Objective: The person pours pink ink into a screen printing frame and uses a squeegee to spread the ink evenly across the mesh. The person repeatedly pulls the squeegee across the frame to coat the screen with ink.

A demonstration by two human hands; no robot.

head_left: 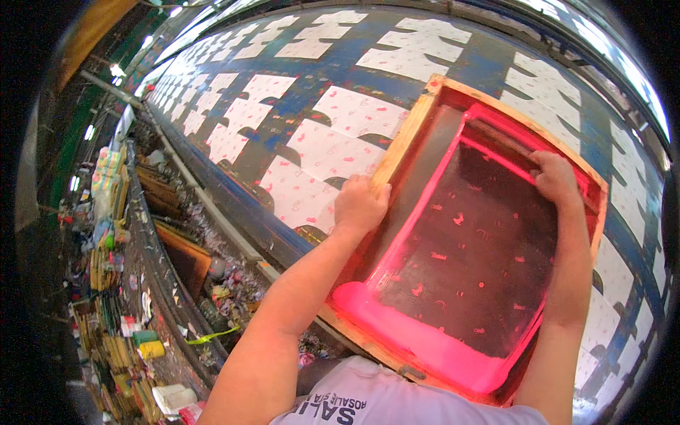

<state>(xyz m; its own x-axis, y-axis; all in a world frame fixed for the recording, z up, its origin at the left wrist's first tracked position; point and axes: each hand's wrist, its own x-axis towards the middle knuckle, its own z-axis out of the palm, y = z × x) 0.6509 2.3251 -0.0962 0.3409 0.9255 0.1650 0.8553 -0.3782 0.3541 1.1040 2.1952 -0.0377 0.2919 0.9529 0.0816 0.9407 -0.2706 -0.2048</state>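
A wooden-framed printing screen (413, 132) lies tilted in front of me on a long table. My left hand (360, 205) is closed round the left side of its frame. Inside the far end of the screen, my right hand (557, 178) grips a squeegee (504, 139), a long bar smeared with pink. A thick band of bright pink ink (418, 347) pools at the near end of the mesh, and streaks run along both sides. Small printed motifs show through the dark mesh (460, 262). The squeegee's lower edge is hidden from me.
White cut fabric pieces (340, 145) with small pink prints lie in rows along the blue-stained table (283, 145). A rail (205, 191) follows its left edge. Beyond that are wooden frames (180, 258), a yellow container (151, 349) and scattered scraps on a cluttered shelf.
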